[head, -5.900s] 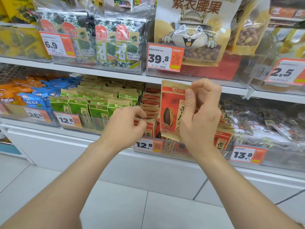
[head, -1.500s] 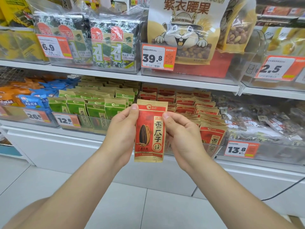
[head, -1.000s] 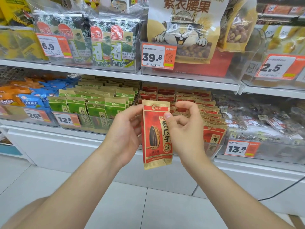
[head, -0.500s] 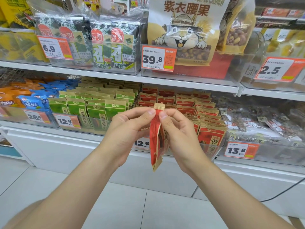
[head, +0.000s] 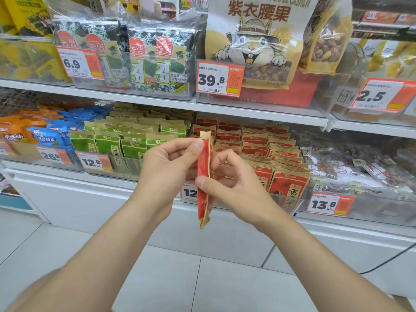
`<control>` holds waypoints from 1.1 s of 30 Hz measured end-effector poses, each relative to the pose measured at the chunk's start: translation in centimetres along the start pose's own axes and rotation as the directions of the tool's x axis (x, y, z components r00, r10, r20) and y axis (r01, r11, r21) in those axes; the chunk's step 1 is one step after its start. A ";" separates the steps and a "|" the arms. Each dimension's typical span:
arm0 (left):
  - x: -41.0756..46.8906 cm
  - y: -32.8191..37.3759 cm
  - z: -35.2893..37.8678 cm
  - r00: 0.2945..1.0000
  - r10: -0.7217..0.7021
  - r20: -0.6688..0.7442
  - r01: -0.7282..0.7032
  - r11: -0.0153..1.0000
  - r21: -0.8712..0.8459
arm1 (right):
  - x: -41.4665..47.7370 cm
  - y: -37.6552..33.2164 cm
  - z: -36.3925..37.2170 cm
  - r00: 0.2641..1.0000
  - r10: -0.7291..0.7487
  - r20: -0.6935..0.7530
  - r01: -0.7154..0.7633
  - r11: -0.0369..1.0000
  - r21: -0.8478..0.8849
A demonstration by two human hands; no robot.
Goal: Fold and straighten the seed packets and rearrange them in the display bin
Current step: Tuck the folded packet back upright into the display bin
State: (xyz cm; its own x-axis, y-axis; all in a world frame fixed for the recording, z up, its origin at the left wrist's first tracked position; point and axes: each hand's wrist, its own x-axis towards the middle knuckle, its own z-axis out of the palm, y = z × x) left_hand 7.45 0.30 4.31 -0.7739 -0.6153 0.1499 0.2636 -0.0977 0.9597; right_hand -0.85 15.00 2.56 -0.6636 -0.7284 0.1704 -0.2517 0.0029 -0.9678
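In the head view, the main risk I judged was in the fold itself. You held the red seed packet (head: 203, 176) upright and edge-on to the camera, so you could barely see its faces. A crease pressed in that position could easily run crooked. The seeds inside could also bunch at one spot and strain the seam if you squeezed hard. The packet's lower end hung free below both hands, over the floor (head: 157, 278), so a loosened pinch would probably have dropped it. Putting it back also called for care. The rows of red packets (head: 286, 181) stood close-packed in the display bin (head: 292, 202), and pushing one in carelessly could have tipped the front ones or bent their tops. The green packets (head: 108, 143) sat in the neighbouring bin to the left, near enough for a mix-up. Your left hand (head: 166, 167) was closed in a pinch on the upper part of the packet, thumb near its top edge. Your right hand (head: 236, 185) pinched the packet lower down, thumb on the near side and the other fingers curled behind it. The packet hung in the air just in front of the bin, apart from it.
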 end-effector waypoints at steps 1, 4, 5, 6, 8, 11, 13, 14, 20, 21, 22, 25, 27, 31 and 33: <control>0.0 0.0 -0.1 1.000 0.019 0.010 -0.019 0.999 0.038 | 0.0 0.1 0.1 0.999 -0.011 -0.045 0.012 1.000 0.023; -0.2 -0.3 -0.2 0.996 0.029 0.088 -0.049 0.971 0.235 | 0.2 0.1 0.5 0.970 -0.026 -0.243 0.059 0.990 0.128; -0.4 -0.4 -0.2 0.991 0.014 0.133 -0.049 0.962 0.270 | 0.3 0.3 0.5 0.956 -0.020 -0.293 0.069 0.985 0.155; -0.6 -0.4 -0.2 0.984 0.010 0.180 -0.065 0.949 0.308 | 0.4 0.5 0.3 0.947 -0.005 -0.323 0.065 0.982 0.176; -0.8 -0.5 -0.3 0.965 0.057 0.254 -0.159 0.903 0.399 | 0.5 0.7 0.0 0.942 0.055 -0.332 0.028 0.971 0.239; -0.8 -0.8 -0.5 0.944 0.153 0.291 -0.272 0.862 0.427 | 0.5 0.4 -0.6 0.960 0.133 -0.246 -0.048 0.945 0.324; -0.7 -1.0 -0.6 0.933 0.190 0.306 -0.319 0.830 0.457 | 0.5 0.2 -1.0 0.967 0.153 -0.205 -0.073 0.933 0.353; -0.7 -1.1 -0.6 0.927 0.190 0.324 -0.334 0.810 0.481 | 0.6 0.2 -1.1 0.967 0.157 -0.202 -0.080 0.935 0.345; -0.1 -1.0 -0.7 0.910 0.156 0.385 -0.341 0.811 0.476 | 0.9 0.5 -1.1 0.981 0.128 -0.145 -0.079 0.948 0.308; 0.0 -0.9 -0.8 0.907 0.147 0.396 -0.331 0.829 0.451 | 0.9 0.4 -1.2 0.985 0.116 -0.128 -0.074 0.951 0.299; 0.0 -0.8 -0.8 0.902 0.143 0.407 -0.327 0.842 0.429 | 0.9 0.3 -1.3 0.988 0.107 -0.116 -0.069 0.953 0.295; 0.0 -0.7 -0.9 0.897 0.151 0.416 -0.328 0.859 0.394 | 0.8 0.3 -1.1 0.990 0.095 -0.107 -0.058 0.950 0.307; -0.2 -0.5 -0.8 0.903 0.148 0.403 -0.313 0.870 0.381 | 0.8 0.3 -0.8 0.988 0.091 -0.123 -0.048 0.948 0.314; -0.6 -0.3 -1.0 0.916 0.151 0.373 -0.304 0.866 0.397 | 0.8 0.2 -0.8 0.975 0.108 -0.196 -0.037 0.941 0.336; -0.8 -0.2 -1.1 0.912 0.171 0.374 -0.341 0.821 0.457 | 0.8 0.3 -1.0 0.970 0.108 -0.218 -0.028 0.939 0.342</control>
State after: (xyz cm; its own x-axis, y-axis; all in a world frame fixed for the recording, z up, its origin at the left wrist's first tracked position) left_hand 8.71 -0.05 3.70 -0.8757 -0.2853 0.3895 0.2173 0.4874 0.8457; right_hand -2.14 15.05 2.62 -0.8247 -0.5564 0.1009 0.0229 -0.2113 -0.9772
